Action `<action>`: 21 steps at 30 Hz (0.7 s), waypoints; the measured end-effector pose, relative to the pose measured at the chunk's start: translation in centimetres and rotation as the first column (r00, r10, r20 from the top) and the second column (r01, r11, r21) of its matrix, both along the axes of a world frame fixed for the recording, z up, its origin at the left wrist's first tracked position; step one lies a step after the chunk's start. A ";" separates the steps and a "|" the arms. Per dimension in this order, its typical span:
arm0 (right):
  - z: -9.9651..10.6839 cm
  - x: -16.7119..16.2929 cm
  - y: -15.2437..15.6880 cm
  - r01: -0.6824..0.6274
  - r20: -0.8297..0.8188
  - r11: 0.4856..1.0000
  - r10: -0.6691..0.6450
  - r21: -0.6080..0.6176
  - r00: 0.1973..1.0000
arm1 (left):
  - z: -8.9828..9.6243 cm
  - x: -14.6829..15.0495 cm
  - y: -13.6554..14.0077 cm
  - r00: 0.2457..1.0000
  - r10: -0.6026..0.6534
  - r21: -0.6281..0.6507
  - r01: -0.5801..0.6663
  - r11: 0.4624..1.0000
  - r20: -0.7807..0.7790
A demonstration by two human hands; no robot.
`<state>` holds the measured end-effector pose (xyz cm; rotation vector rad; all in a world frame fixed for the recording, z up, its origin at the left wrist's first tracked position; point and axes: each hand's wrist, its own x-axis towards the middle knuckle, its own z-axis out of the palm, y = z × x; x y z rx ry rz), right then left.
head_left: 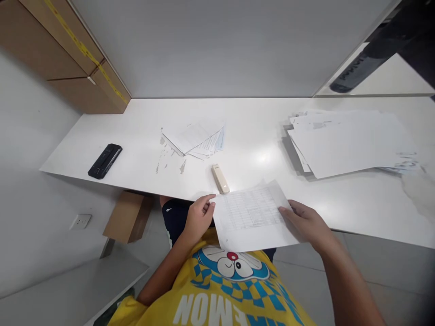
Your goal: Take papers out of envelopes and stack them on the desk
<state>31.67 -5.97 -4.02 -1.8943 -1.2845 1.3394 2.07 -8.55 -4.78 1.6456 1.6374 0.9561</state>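
Note:
My left hand (201,216) pinches the upper left corner of a printed sheet of paper (251,215), which bears a table of fine lines. At the sheet's right edge, my right hand (304,222) grips it with the thumb on top and the fingers underneath. The paper is held slightly tilted over the table's front edge, and whether it is one sheet or more I cannot tell. Just beyond its upper left corner lies a cream-coloured stapler (220,179) on the white table.
A small fanned pile of papers (195,136) lies behind the stapler. To the right is a larger, uneven paper stack (350,140). A black phone-like device (105,161) rests near the table's left end. Cardboard boxes (105,90) stand at the back left, against a grey panel (217,50).

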 end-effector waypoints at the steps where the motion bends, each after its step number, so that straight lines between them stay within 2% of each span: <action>1: -0.2 0.2 0.3 -0.006 0.014 1.000 0.006 0.008 1.000 | 0.1 0.1 0.2 0.999 -0.005 -0.004 0.005 1.000 -0.036; 6: -0.6 1.9 1.4 0.017 0.117 1.000 -0.016 -0.010 0.993 | 0.3 1.0 0.9 0.974 -0.001 0.006 0.003 1.000 -0.225; 9: -0.6 3.0 1.9 0.059 0.079 0.997 -0.055 -0.050 0.995 | 0.3 1.6 1.0 0.940 0.044 0.163 0.012 0.987 -0.338; 12: -0.2 3.3 2.5 0.115 0.003 0.989 -0.116 -0.090 0.993 | 0.0 2.0 1.2 0.889 0.028 0.367 0.161 0.916 -0.458; 14: 0.3 3.1 2.8 0.132 -0.018 0.985 -0.135 -0.116 0.991 | -0.4 2.1 1.5 0.858 0.035 0.446 0.231 0.865 -0.512; 17: 0.6 3.1 3.1 0.111 -0.019 0.986 -0.114 -0.123 0.993 | -1.6 2.3 2.0 0.853 0.098 0.519 0.216 0.827 -0.512; 21: 0.0 3.9 3.4 0.080 -0.023 0.991 -0.083 -0.111 0.996 | -3.4 2.7 2.8 0.886 0.155 0.591 0.152 0.792 -0.436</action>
